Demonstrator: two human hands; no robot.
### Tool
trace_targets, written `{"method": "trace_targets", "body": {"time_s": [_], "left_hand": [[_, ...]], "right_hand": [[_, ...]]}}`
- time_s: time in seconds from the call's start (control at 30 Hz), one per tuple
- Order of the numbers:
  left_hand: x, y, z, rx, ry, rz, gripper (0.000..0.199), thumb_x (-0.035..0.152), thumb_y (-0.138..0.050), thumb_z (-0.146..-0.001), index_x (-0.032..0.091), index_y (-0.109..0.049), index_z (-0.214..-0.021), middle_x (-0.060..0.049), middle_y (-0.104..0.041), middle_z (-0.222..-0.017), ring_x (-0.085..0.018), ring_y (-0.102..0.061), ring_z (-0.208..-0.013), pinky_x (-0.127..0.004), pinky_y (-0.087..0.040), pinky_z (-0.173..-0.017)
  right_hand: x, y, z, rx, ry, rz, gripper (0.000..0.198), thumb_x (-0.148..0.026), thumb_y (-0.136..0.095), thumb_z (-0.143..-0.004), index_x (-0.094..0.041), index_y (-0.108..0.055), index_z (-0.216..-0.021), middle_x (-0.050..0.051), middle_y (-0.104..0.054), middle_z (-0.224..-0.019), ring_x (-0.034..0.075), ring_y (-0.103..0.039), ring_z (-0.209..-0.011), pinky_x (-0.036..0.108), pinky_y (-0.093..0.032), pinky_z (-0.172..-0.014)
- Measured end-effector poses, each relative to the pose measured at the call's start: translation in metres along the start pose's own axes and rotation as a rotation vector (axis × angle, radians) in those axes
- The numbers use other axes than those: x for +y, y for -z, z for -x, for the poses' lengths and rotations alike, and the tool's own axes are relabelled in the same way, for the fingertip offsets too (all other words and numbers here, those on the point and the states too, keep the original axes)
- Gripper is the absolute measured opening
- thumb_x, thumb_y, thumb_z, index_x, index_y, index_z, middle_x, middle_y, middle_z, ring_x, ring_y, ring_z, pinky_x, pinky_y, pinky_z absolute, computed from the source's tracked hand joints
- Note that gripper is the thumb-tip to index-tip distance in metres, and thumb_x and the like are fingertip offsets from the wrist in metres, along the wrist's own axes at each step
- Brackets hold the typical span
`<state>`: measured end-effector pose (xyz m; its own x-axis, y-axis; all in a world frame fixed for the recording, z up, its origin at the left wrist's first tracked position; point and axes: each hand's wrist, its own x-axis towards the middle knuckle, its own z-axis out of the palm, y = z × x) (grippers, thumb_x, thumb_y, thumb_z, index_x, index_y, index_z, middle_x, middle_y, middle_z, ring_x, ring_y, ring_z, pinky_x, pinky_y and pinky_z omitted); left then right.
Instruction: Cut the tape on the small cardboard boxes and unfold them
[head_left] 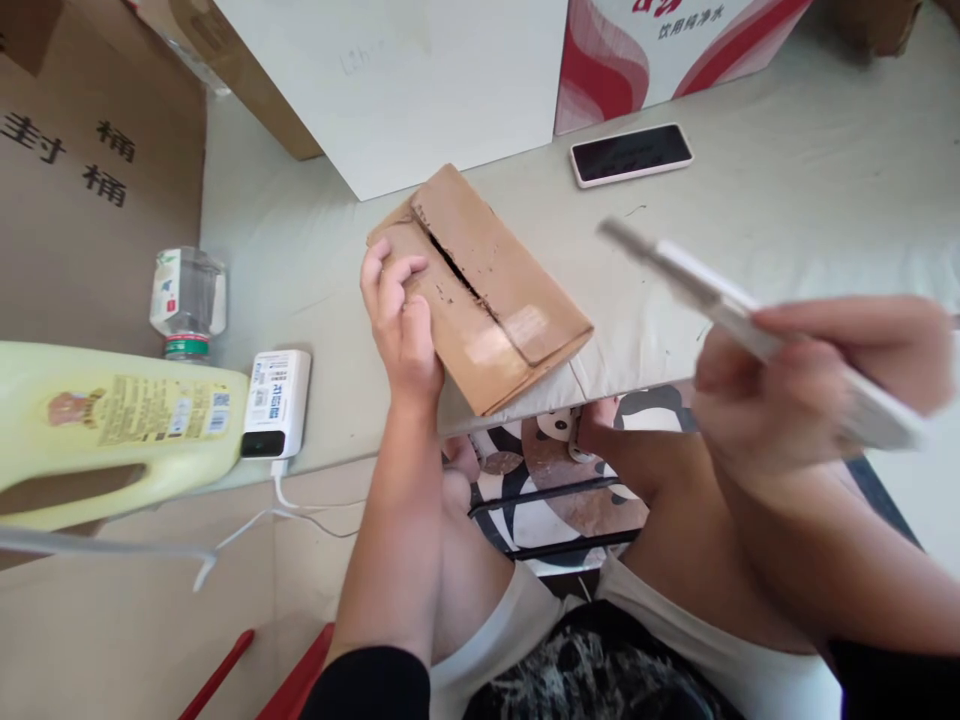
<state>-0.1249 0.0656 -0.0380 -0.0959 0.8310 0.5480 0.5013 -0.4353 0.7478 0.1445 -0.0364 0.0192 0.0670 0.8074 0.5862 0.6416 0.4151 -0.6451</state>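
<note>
A brown cardboard box point(517, 270) lies tilted at the near edge of the pale covered surface. Along its top runs a ragged dark slit, with clear tape near the right end. My left hand point(401, 320) grips the box's left end, fingers bent over its top. Raised to the right, apart from the box, my right hand point(817, 380) is closed around a white utility knife point(720, 300). Its grey blade end points up and left towards the box. Motion blurs this hand and the knife somewhat.
A phone point(631, 155) lies beyond the box, before a white carton point(420, 80) and a red-and-white carton point(660, 50). On the left are a power bank point(277, 400) with a cable, an upturned clear bottle point(189, 300) and a yellow jug point(127, 420).
</note>
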Motion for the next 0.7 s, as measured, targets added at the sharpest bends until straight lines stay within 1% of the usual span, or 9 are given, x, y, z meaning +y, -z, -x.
{"method": "trace_targets", "body": {"time_s": [0.07,0.1,0.2,0.3,0.37,0.4,0.5,0.63,0.7], "left_hand": [[-0.011,0.009,-0.004,-0.034,0.042,0.066,0.050,0.068,-0.038,-0.091,0.025,-0.056,-0.110,-0.002,-0.043,-0.156,-0.026,-0.030,-0.154,-0.045,-0.026,-0.129],[-0.017,0.014,-0.006,-0.048,0.086,0.112,0.049,0.067,-0.039,-0.090,0.024,-0.054,-0.108,-0.001,-0.041,-0.158,-0.025,-0.028,-0.155,-0.044,-0.028,-0.128],[-0.024,0.022,-0.009,-0.056,0.277,0.235,0.048,0.065,-0.049,-0.081,0.024,-0.055,-0.106,0.000,-0.039,-0.162,-0.026,-0.027,-0.156,-0.043,-0.033,-0.125],[-0.017,0.020,-0.003,-0.044,0.508,0.400,0.048,0.063,-0.056,-0.076,0.024,-0.061,-0.104,-0.005,-0.052,-0.153,-0.031,-0.046,-0.145,-0.046,-0.045,-0.115],[-0.009,0.016,0.002,-0.054,0.651,0.540,0.051,0.067,-0.056,-0.075,0.022,-0.065,-0.098,-0.011,-0.067,-0.131,-0.033,-0.060,-0.129,-0.044,-0.053,-0.101],[-0.004,0.015,0.004,-0.060,0.699,0.597,0.053,0.069,-0.057,-0.074,0.021,-0.066,-0.095,-0.011,-0.071,-0.117,-0.033,-0.065,-0.121,-0.043,-0.055,-0.096],[0.004,0.015,0.002,-0.021,0.752,0.712,0.050,0.065,-0.062,-0.072,0.018,-0.068,-0.089,-0.010,-0.072,-0.094,-0.029,-0.069,-0.104,-0.040,-0.053,-0.094],[0.013,0.024,-0.009,0.165,0.743,0.826,0.040,0.050,-0.052,-0.079,0.015,-0.070,-0.086,-0.010,-0.072,-0.086,-0.022,-0.067,-0.086,-0.038,-0.053,-0.091],[0.018,0.028,-0.013,0.268,0.675,0.891,0.039,0.047,-0.049,-0.080,0.016,-0.072,-0.085,-0.008,-0.073,-0.086,-0.021,-0.066,-0.085,-0.035,-0.053,-0.087]], "right_hand": [[0.015,-0.015,-0.006,0.047,-0.008,0.049,0.024,-0.033,-0.044,-0.099,-0.026,-0.061,-0.114,0.003,-0.068,-0.077,0.019,-0.064,-0.061,0.034,-0.049,-0.055],[0.022,-0.024,-0.010,-0.007,-0.036,0.097,0.026,-0.032,-0.049,-0.096,-0.025,-0.063,-0.118,0.005,-0.072,-0.087,0.021,-0.069,-0.071,0.036,-0.053,-0.063],[0.041,-0.046,-0.019,-0.423,-0.218,0.302,0.045,-0.028,-0.053,-0.091,-0.020,-0.060,-0.135,0.015,-0.071,-0.120,0.031,-0.069,-0.105,0.047,-0.057,-0.086],[0.050,-0.055,-0.018,-0.673,-0.305,0.472,0.057,-0.024,-0.060,-0.084,-0.017,-0.059,-0.140,0.021,-0.048,-0.153,0.046,-0.045,-0.140,0.066,-0.046,-0.104],[0.052,-0.054,-0.014,-0.752,-0.290,0.502,0.052,-0.023,-0.063,-0.080,-0.016,-0.065,-0.131,0.019,-0.032,-0.165,0.051,-0.024,-0.152,0.074,-0.033,-0.113],[0.053,-0.053,-0.013,-0.778,-0.280,0.468,0.049,-0.022,-0.063,-0.078,-0.015,-0.068,-0.126,0.018,-0.030,-0.166,0.051,-0.020,-0.154,0.074,-0.030,-0.115],[0.052,-0.048,-0.011,-0.729,-0.258,0.234,0.045,-0.021,-0.061,-0.079,-0.014,-0.070,-0.122,0.017,-0.038,-0.162,0.043,-0.028,-0.153,0.064,-0.032,-0.121],[0.047,-0.042,-0.016,-0.460,-0.223,-0.087,0.040,-0.029,-0.056,-0.087,-0.020,-0.067,-0.124,0.013,-0.057,-0.148,0.034,-0.052,-0.139,0.055,-0.042,-0.117],[0.043,-0.039,-0.017,-0.407,-0.215,-0.219,0.040,-0.039,-0.055,-0.091,-0.023,-0.065,-0.126,0.010,-0.063,-0.140,0.032,-0.059,-0.131,0.053,-0.048,-0.112]]}}
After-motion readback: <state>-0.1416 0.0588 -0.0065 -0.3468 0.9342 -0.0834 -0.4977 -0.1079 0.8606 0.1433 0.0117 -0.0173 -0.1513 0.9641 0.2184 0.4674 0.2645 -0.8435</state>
